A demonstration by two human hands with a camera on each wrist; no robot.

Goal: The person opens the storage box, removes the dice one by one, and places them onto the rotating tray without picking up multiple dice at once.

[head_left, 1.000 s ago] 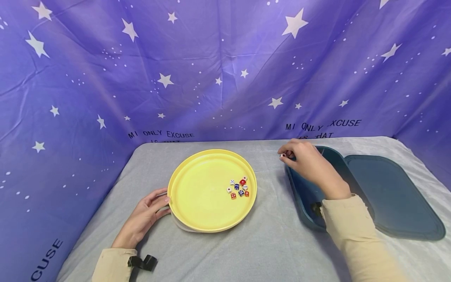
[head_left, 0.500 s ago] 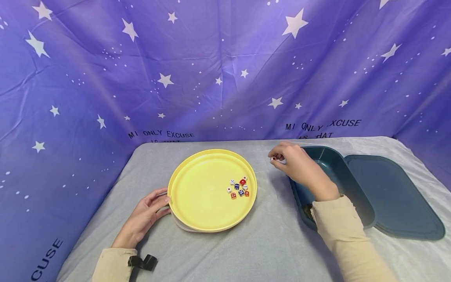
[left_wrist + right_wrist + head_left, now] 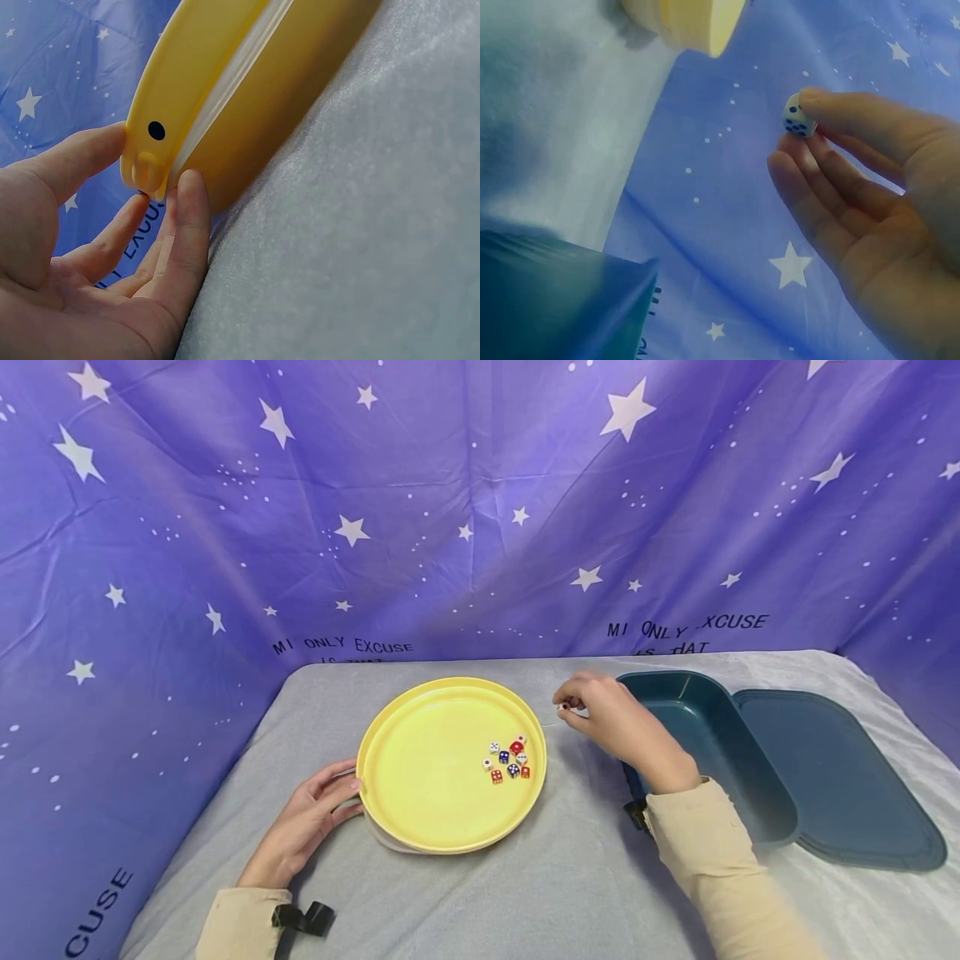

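Note:
In the head view my right hand (image 3: 622, 722) pinches a white die (image 3: 564, 707) between thumb and fingertips, in the air just right of the yellow round tray (image 3: 420, 768). The right wrist view shows dark pips on that die (image 3: 799, 118). Several dice (image 3: 504, 757), red, blue and white, lie together on the right part of the tray. My left hand (image 3: 311, 814) holds the tray's left edge. In the left wrist view, the thumb of my left hand (image 3: 82, 247) is on the rim and the fingers touch around a small tab under a black dot.
A dark teal rectangular box (image 3: 750, 777) stands open at the right, partly hidden by my right forearm. Its flat teal lid (image 3: 847, 777) lies beside it. Grey cloth (image 3: 480, 902) covers the table, and a purple star-printed curtain (image 3: 465, 485) hangs behind.
My right hand has moved left with the white die, from over the teal box toward the yellow tray. The left hand and the dice on the tray have stayed put.

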